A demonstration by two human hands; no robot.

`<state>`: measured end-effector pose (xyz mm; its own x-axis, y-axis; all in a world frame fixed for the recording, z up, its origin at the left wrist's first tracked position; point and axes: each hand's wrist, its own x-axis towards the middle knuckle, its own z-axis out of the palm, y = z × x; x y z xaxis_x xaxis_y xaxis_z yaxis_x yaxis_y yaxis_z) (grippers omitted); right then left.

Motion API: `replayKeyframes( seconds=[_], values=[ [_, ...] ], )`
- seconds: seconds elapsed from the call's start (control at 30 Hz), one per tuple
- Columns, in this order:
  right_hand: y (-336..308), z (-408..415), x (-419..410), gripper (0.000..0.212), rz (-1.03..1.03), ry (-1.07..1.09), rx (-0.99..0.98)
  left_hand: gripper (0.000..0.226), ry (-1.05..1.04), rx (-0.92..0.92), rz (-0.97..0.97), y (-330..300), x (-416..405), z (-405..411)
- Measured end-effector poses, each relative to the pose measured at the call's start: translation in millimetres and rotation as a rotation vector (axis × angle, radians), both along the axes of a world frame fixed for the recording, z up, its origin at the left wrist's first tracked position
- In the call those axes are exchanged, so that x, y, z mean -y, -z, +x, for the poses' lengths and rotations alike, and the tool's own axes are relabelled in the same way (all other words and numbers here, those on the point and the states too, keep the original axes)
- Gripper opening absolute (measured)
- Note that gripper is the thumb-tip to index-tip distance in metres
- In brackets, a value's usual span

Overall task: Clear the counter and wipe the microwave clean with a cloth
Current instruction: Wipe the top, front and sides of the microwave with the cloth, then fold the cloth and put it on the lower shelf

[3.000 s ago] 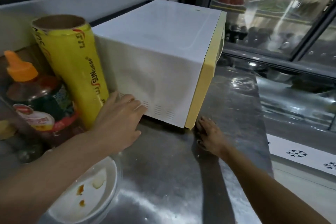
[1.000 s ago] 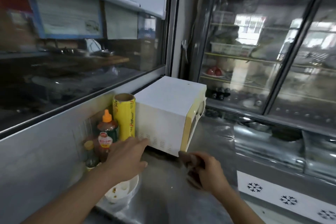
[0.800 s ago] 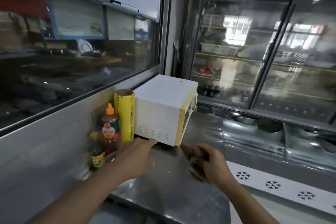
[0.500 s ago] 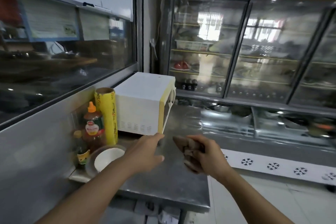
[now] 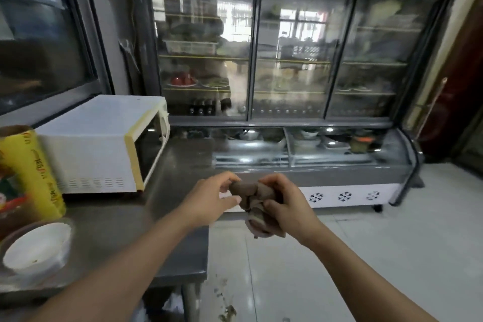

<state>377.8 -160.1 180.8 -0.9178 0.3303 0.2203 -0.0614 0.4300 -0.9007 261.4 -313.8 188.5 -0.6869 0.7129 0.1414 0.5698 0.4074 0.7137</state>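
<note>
Gripping a bunched brown cloth (image 5: pixel 257 206), the right hand (image 5: pixel 285 204) curls its fingers round it at frame centre; the left hand (image 5: pixel 209 197) pinches the cloth's upper end at its 9 o'clock. White microwave (image 5: pixel 99 144) with yellow door trim sits at 10 o'clock on the steel counter (image 5: pixel 170 191), door shut. Yellow cling-wrap roll (image 5: pixel 31 172) stands just left of it; white bowl (image 5: pixel 39 248) lies at 8 o'clock.

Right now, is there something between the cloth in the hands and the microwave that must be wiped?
Nothing visible. The cloth is held in both hands in front of the counter, and the stretch toward the microwave is bare steel.
</note>
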Motion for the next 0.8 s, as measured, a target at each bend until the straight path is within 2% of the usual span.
replayKeyframes(
  seconds=[0.13,0.3,0.5,0.6,0.7,0.8],
  values=[
    [2,35,-76,0.041,-0.085,0.01,-0.028,0.019,0.01,0.065,0.024,1,-82,32],
    [8,70,-160,0.032,-0.229,0.015,-0.051,0.013,0.011,0.249,0.117,-1,-172,62],
    [21,88,-238,0.025,-0.445,0.071,0.109,0.016,-0.107,0.301,0.143,-1,-246,70],
    [31,84,-263,0.033,-0.412,-0.007,0.213,0.017,-0.15,0.273,0.145,1,-268,62],
    [40,62,-274,0.051,-0.329,-0.076,0.245,0.016,-0.161,0.268,0.167,3,-286,47],
    [47,27,-283,0.059,-0.258,-0.085,0.245,0.016,-0.144,0.347,0.215,5,-303,25]
  ],
)
